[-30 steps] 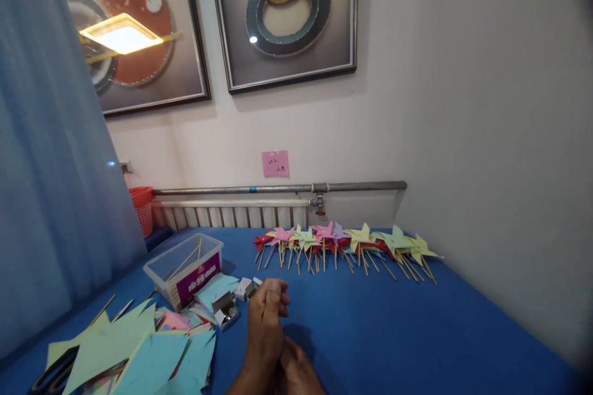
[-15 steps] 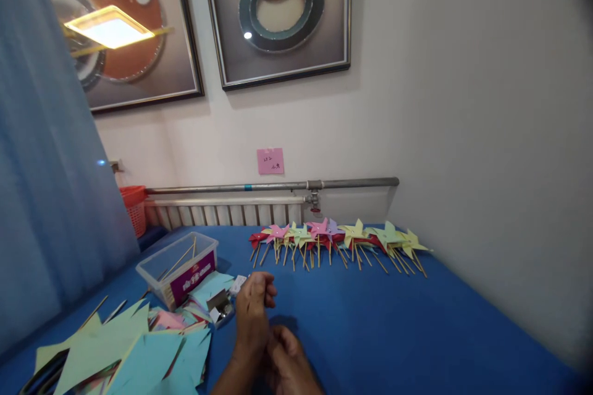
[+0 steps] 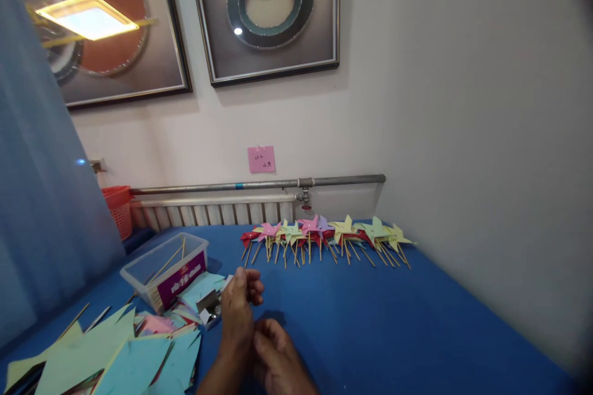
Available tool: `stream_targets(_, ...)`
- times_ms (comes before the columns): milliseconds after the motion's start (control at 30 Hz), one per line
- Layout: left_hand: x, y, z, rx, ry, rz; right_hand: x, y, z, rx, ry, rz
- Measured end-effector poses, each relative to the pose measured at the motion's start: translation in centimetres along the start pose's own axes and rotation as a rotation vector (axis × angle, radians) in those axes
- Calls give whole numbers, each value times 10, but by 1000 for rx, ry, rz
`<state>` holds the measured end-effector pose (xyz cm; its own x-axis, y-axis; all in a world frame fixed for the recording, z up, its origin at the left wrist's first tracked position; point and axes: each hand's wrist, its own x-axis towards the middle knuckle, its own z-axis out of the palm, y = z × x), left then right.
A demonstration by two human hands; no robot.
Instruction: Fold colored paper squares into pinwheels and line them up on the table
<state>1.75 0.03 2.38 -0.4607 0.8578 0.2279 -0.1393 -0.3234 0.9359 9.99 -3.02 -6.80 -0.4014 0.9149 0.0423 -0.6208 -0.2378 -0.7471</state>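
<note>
My left hand (image 3: 239, 305) is raised above the blue table, its fingers loosely curled in and nothing visible in them. My right hand (image 3: 279, 353) is up against the left wrist from the right, fingers bent. Whatever its fingertips hold, if anything, is hidden behind the left wrist. Just left of the left hand lies a small open box (image 3: 209, 307) with small shiny pieces in it. Sheets of light blue paper (image 3: 139, 361) and pale green paper (image 3: 88, 349), cut at the corners, are piled at the lower left.
Finished paper pinwheels (image 3: 319, 231) on sticks lie in a row along the table's far edge. A clear plastic bin (image 3: 189, 268) with a purple label holds thin sticks. A red basket (image 3: 121, 213) stands at the far left by a blue curtain (image 3: 41, 166). Pipes (image 3: 208, 187) run along the wall.
The view has turned slightly right, so everything sits a little further left. The two hands keep together, with the left fingers curled a bit differently.
</note>
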Motion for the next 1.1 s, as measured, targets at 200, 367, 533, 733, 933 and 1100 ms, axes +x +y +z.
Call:
stream_targets(200, -4, 0, 0, 0, -5, 64, -4, 2, -3, 21, -71, 95)
stream_targets(367, 11, -3, -8, -1, 32, 31, -3, 2, -2, -77, -167, 84)
stream_targets(533, 9, -6, -5, 13, 49, -30, 3, 1, 0, 14, -35, 20)
stream_targets(733, -2, -4, -5, 175, -9, 169, 0, 7, -6, 57, -60, 54)
stream_targets(933, 0, -1, -11, 319, -12, 258, -4, 6, -5, 34, -89, 90)
stream_targets(1100, 3, -8, -8, 455, -54, 189, 0, -2, 2, -2, -25, 115)
